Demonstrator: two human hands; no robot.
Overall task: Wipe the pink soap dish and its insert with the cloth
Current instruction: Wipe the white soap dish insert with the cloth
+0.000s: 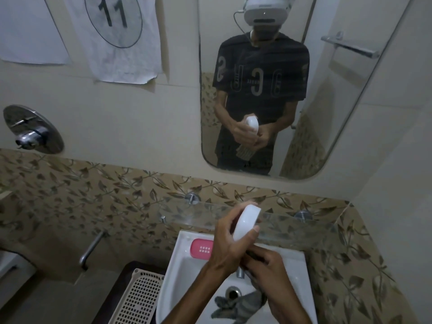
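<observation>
1. Midway over a white ceramic wash basin (177, 272), a person's left hand (228, 246) grips a pale, oval plastic soap-dish piece (246, 222) on edge, thumb on one rim and fingers (254, 229) curled round the other; it reads white in this light, so whether it is the dish body or its cover cannot be told.
2. Just below, the right hand (268, 265) is clenched on a dark grey, crumpled cloth (243, 302), whose loose end hangs down to the basin drain (233, 293); the hand sits against the lower end of the held piece, apparently at the wiping step.
3. Lying flat on the basin's back ledge, left of the hands, is the pink rectangular plastic insert (202, 249) with a small grid of drain holes; it is apart from both hands and, by the look of it, not yet taken up.
4. Judged risk: the held piece is smooth and pinched only by its rims, so a firm push from the cloth could twist it out and drop it into the basin or against the glass shelf (304, 228) just behind.
5. Judged risk: the trailing cloth end could snag the chrome tap (240, 272) or sweep the pink insert off its narrow ledge; the cream slotted plastic basket (140, 298) stands just beside the basin, below that edge.
6. Above, the wall mirror (304, 127) repeats the two-handed hold.
</observation>
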